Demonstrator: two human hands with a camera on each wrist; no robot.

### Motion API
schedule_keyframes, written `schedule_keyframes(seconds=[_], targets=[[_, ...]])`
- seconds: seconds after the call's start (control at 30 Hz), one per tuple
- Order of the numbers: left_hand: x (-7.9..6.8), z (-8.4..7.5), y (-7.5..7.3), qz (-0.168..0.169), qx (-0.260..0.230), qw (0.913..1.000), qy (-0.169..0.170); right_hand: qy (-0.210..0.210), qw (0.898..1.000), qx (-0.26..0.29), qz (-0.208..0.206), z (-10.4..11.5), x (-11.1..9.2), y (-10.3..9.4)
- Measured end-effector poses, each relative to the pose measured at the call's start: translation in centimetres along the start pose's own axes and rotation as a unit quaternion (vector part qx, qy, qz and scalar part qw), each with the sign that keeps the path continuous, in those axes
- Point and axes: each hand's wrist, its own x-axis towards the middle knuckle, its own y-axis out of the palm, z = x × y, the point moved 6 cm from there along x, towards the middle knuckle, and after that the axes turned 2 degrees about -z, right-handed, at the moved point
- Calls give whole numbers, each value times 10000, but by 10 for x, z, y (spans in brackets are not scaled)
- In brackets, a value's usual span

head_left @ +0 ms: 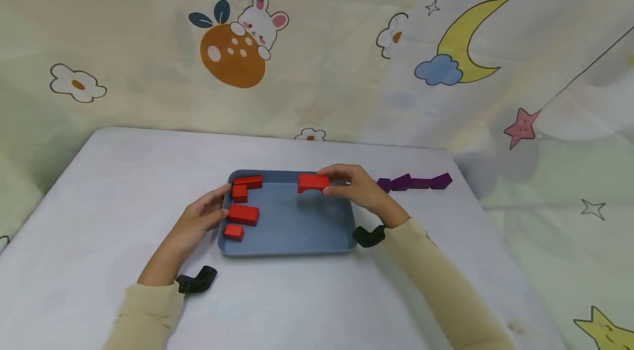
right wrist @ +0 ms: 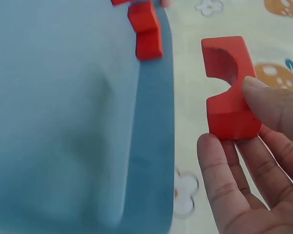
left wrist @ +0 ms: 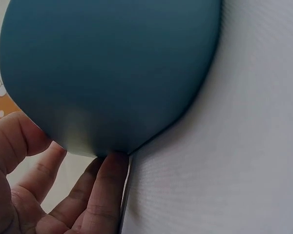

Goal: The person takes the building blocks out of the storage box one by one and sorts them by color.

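Note:
My right hand (head_left: 354,187) pinches a red arch block (head_left: 313,182) by its end, above the right half of the blue-grey tray (head_left: 287,252). In the right wrist view the arch block (right wrist: 233,87) shows its curved cutout, with the thumb on one face and fingers at its end. At the tray's left side, my left hand (head_left: 202,215) grips the rim; the left wrist view has its fingertips against the tray wall (left wrist: 112,87). Along the left inside lie a red bar (head_left: 247,181), a small red block (head_left: 240,193), a larger red block (head_left: 243,215) and another small one (head_left: 234,232).
A row of purple blocks (head_left: 421,182) lies on the white table (head_left: 297,306), right of the tray and partly behind the right hand. Behind the table hangs a patterned cloth (head_left: 337,64). Black wrist mounts (head_left: 198,280) sit on both wrists.

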Motion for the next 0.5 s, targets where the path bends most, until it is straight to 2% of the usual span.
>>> schedule_keyframes(seconds=[0.23, 0.5], targets=[[-3, 0, -4, 33, -4, 10000, 64, 83, 9997, -25, -212, -20, -26, -31], [-1, -3, 0, 104, 1, 9999, 78, 311, 9940, -486, -932, -41, -60, -66]])
